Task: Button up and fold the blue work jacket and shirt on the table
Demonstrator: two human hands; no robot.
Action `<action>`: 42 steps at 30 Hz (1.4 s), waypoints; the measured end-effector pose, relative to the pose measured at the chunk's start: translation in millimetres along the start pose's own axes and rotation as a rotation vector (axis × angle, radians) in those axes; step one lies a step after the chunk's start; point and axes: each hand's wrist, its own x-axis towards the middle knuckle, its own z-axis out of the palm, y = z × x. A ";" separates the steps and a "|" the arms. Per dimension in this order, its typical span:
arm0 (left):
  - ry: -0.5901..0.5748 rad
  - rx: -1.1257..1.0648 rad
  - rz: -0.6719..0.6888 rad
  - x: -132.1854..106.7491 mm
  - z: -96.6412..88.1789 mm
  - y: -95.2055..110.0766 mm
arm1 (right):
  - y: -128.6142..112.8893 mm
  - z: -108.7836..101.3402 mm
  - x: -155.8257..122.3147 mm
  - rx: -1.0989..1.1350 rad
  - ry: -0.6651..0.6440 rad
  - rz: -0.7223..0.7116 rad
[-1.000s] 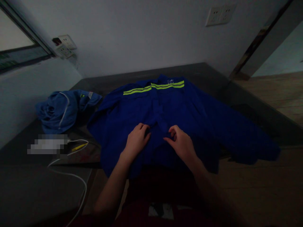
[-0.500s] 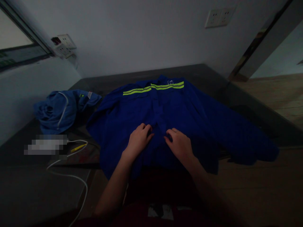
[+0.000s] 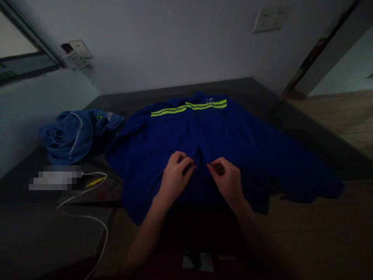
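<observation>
A dark blue work jacket (image 3: 233, 136) with two yellow-green reflective stripes (image 3: 189, 107) lies spread flat on a dark table (image 3: 163, 96), collar away from me. My left hand (image 3: 175, 179) pinches the left front edge of the jacket near its hem. My right hand (image 3: 227, 179) pinches the right front edge opposite it. Both sets of fingers are closed on the cloth, and the two edges are drawn close together at the jacket's centre opening.
A crumpled lighter blue garment (image 3: 75, 134) sits at the left of the table. A white cable (image 3: 93, 221) and a yellow pen-like item (image 3: 94, 181) lie near the table's front left. Wall sockets (image 3: 269, 18) are on the back wall. Wooden floor (image 3: 344, 116) shows on the right.
Both hands have shifted slightly toward each other along the jacket's front, bringing the two edges closer. The jacket itself has stayed in place.
</observation>
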 end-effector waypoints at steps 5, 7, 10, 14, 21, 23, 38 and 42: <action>0.041 -0.180 -0.015 0.4 3.9 17.6 | -7.1 -3.9 7.9 0.419 -0.086 0.169; 0.033 -0.242 -0.039 1.2 10.2 16.9 | -6.0 -3.9 10.1 0.472 -0.125 0.189; 0.036 -0.321 -0.060 -0.1 15.8 14.2 | -3.3 -1.9 9.6 0.511 -0.134 0.198; 0.062 -0.356 -0.084 -3.7 13.8 13.4 | -4.4 -1.4 7.0 0.467 -0.080 0.182; 0.093 -0.387 -0.073 -4.9 13.5 12.1 | -9.2 -3.8 10.6 0.518 -0.189 0.130; 0.091 -0.401 -0.070 -4.3 14.1 11.3 | -8.0 -3.1 13.9 0.527 -0.216 0.123; -0.044 -0.426 -0.189 -1.3 13.4 2.6 | -2.5 -2.9 24.4 0.227 -0.259 -0.077; -0.091 -0.403 -0.263 -0.7 6.6 8.4 | -6.0 1.6 17.6 0.115 -0.194 -0.149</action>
